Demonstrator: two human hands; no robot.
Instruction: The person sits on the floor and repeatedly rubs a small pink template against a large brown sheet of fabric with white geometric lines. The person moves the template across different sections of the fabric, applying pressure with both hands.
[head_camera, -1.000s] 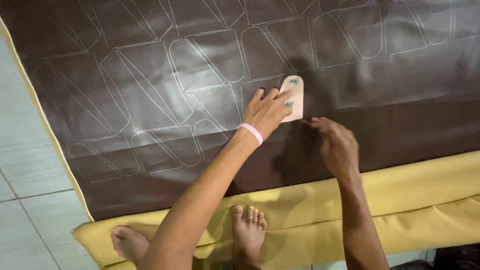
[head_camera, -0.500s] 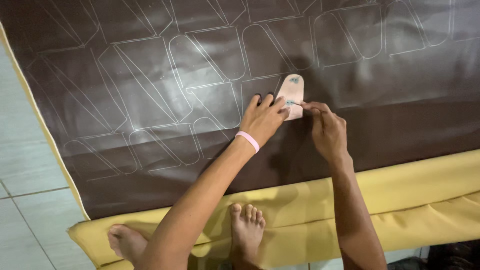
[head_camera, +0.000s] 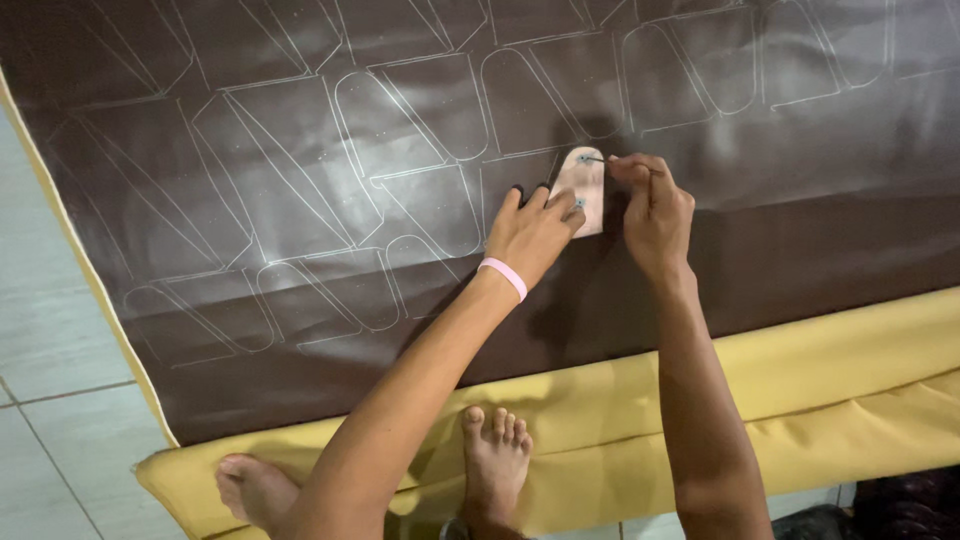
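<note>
Brown sheet (head_camera: 300, 150): leather-like material, smooth, with a soft sheen; pale highlights along the upper right; thin, chalky-looking light outlines drawn across it.
Yellow backing (head_camera: 820, 370): cloth-like layer under the brown sheet, matt, softly creased and folded at the near edge.
Template (head_camera: 583, 185): stiff card or thin board by the look, pale pinkish-beige, matt, flat, rounded at the top.
Marking tool (head_camera: 592, 158): thin and dark; material too small to tell.
Wristband (head_camera: 503, 277): pink, smooth, rubbery in appearance, slightly glossy.
Floor tiles (head_camera: 40, 340): pale grey, smooth, faintly glossy, with narrow darker joints.
</note>
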